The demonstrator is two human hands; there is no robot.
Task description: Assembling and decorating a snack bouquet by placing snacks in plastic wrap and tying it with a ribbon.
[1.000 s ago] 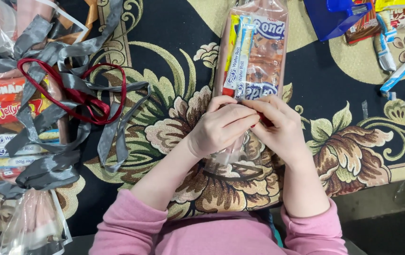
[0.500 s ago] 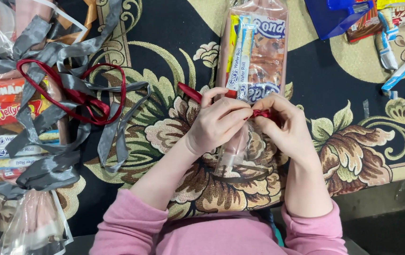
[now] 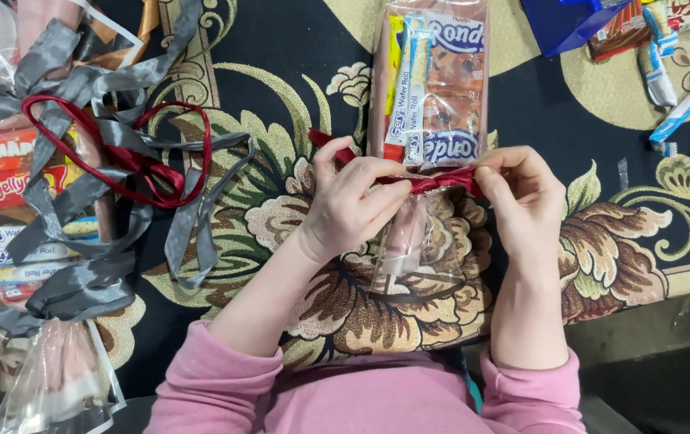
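Observation:
A clear plastic bag (image 3: 433, 80) filled with snack packets lies on a dark floral cloth (image 3: 281, 48). A dark red ribbon (image 3: 433, 182) is pulled across the bag's gathered neck. My left hand (image 3: 353, 201) pinches the ribbon on the left side, with a short red tail sticking out past my thumb. My right hand (image 3: 522, 193) grips the ribbon's other end on the right. The empty, open end of the bag (image 3: 409, 257) trails toward me between my wrists.
At the left lies a pile of grey ribbons (image 3: 80, 233) and a loop of red ribbon (image 3: 144, 161) over more filled snack bags (image 3: 15, 177). Loose wrapped snacks (image 3: 667, 72) and a blue packet (image 3: 570, 24) sit at the top right.
My hands were cupped together over the bag's neck. They have since drawn apart sideways, stretching the red ribbon taut across it.

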